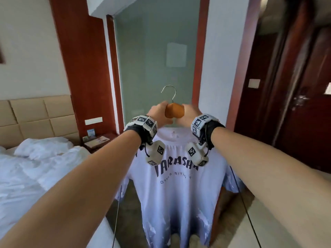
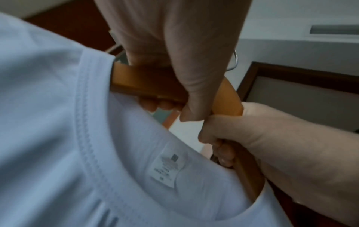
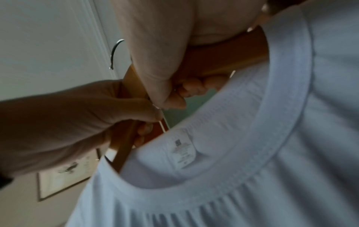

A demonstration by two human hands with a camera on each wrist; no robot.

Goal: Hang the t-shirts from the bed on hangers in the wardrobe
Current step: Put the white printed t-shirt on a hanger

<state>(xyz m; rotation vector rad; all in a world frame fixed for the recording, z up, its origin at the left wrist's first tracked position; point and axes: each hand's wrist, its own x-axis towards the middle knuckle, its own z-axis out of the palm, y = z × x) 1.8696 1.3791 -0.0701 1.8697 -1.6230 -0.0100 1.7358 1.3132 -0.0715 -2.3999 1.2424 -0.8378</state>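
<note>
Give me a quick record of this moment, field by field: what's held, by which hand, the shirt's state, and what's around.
held item: wooden hanger with a metal hook
left hand: grips the hanger left of centre
right hand: grips the hanger right of centre
t-shirt: white with dark lettering, hanging from the hanger, both hanger arms inside the collar
label: inside the neck, text unreadable
bed: to the left, rumpled white bedding
wardrobe rail: not in view
</note>
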